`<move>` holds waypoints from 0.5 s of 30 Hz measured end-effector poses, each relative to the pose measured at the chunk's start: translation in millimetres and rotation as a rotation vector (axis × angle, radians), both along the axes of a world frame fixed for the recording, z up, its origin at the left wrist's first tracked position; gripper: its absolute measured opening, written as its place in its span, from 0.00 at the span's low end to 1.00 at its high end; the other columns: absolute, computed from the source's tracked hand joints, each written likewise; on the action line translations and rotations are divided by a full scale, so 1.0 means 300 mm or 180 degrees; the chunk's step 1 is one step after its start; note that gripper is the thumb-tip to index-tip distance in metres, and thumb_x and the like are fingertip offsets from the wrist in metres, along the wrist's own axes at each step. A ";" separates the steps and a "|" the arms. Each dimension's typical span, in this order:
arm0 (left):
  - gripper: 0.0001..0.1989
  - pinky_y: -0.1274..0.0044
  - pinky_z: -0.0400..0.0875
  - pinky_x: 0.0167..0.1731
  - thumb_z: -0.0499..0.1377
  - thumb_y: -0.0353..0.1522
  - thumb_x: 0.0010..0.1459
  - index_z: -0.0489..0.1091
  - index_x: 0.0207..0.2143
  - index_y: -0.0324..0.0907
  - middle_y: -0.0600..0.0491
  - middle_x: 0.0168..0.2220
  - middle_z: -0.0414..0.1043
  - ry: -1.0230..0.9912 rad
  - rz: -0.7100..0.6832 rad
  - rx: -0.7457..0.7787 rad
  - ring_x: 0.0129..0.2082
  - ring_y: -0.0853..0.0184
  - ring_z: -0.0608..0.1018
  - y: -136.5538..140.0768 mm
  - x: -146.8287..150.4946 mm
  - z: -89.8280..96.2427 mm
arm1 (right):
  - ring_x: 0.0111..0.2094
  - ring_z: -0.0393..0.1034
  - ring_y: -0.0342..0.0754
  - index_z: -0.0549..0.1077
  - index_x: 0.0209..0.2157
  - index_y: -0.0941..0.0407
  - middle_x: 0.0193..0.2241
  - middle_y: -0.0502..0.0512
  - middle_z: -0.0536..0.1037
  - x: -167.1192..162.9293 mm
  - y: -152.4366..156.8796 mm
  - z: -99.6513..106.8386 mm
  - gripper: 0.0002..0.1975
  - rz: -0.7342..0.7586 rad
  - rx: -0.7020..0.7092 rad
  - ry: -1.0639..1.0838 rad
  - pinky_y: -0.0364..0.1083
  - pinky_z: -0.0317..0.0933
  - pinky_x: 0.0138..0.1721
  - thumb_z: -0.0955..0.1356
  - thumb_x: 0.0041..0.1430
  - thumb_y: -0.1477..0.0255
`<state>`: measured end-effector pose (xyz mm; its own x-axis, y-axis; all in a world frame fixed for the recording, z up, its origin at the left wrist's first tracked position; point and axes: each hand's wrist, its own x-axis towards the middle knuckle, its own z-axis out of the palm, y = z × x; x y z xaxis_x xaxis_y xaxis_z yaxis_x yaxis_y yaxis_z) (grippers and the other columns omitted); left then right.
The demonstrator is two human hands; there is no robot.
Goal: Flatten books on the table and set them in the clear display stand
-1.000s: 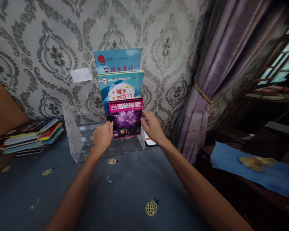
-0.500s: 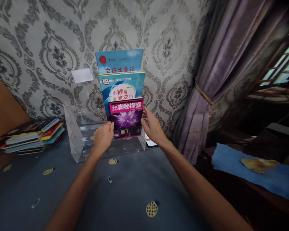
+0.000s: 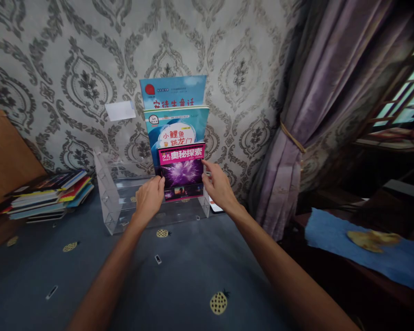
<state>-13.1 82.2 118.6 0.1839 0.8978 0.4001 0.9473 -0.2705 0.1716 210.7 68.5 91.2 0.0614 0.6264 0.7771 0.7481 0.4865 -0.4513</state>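
Note:
A small magazine-like book (image 3: 182,174) with a pink title band and a purple burst stands upright at the front of a clear acrylic rack (image 3: 105,193). My left hand (image 3: 150,195) is closed on its left edge, thumb in front. On the opposite edge my right hand (image 3: 219,184) grips with thumb and fingers, the index finger reaching higher up the side. Behind it rises a teal book (image 3: 174,120), its lower part covered. Farther back and higher stands a blue book (image 3: 179,89) with red lettering.
A stack of books (image 3: 51,197) lies at the left beside a brown wooden board (image 3: 10,156). Part of a phone-like device (image 3: 215,208) shows by the rack's right end. A purple curtain (image 3: 279,179) hangs at right, near a blue cloth (image 3: 326,232) bearing a yellowish item (image 3: 369,240).
My right hand's fingers have come in closer against the book's right edge. The left hand keeps its hold. The view has shifted slightly.

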 end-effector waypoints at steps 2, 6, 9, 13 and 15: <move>0.20 0.74 0.58 0.31 0.42 0.39 0.73 0.72 0.40 0.45 0.47 0.43 0.79 -0.0004 0.0010 -0.0015 0.42 0.57 0.80 0.001 -0.001 -0.001 | 0.53 0.70 0.59 0.66 0.61 0.51 0.51 0.63 0.74 0.002 0.002 -0.002 0.24 0.0017 -0.0013 0.0005 0.61 0.68 0.52 0.61 0.63 0.73; 0.20 0.74 0.58 0.31 0.42 0.39 0.73 0.72 0.40 0.44 0.47 0.42 0.80 -0.0005 -0.0012 0.0001 0.42 0.58 0.80 0.004 -0.004 -0.002 | 0.52 0.70 0.59 0.68 0.59 0.53 0.51 0.64 0.74 0.004 0.004 0.000 0.24 0.0018 -0.0019 0.0045 0.60 0.69 0.50 0.62 0.62 0.72; 0.20 0.74 0.57 0.31 0.43 0.39 0.73 0.72 0.39 0.44 0.46 0.42 0.80 -0.0023 -0.0070 0.0030 0.42 0.59 0.80 0.005 -0.007 -0.001 | 0.51 0.71 0.58 0.68 0.58 0.53 0.50 0.64 0.74 0.006 0.005 0.001 0.23 0.0025 -0.0033 0.0097 0.59 0.69 0.49 0.62 0.61 0.72; 0.20 0.73 0.57 0.32 0.43 0.38 0.73 0.72 0.38 0.43 0.46 0.42 0.79 -0.0052 -0.0136 0.0098 0.41 0.59 0.79 0.008 -0.012 0.000 | 0.49 0.71 0.57 0.69 0.57 0.52 0.48 0.62 0.75 0.010 0.007 0.001 0.23 0.0048 -0.0013 0.0139 0.58 0.69 0.48 0.63 0.61 0.72; 0.20 0.74 0.58 0.33 0.43 0.38 0.73 0.72 0.38 0.42 0.45 0.42 0.79 -0.0081 -0.0162 0.0130 0.41 0.60 0.79 0.011 -0.015 -0.001 | 0.48 0.71 0.57 0.69 0.57 0.52 0.49 0.62 0.74 0.009 0.006 0.001 0.22 0.0045 0.0000 0.0158 0.58 0.69 0.47 0.63 0.60 0.72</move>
<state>-17.8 85.5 118.2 0.2183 0.8704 0.4413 0.9276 -0.3256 0.1833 213.4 70.2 91.6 0.0911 0.6275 0.7732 0.7177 0.4969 -0.4878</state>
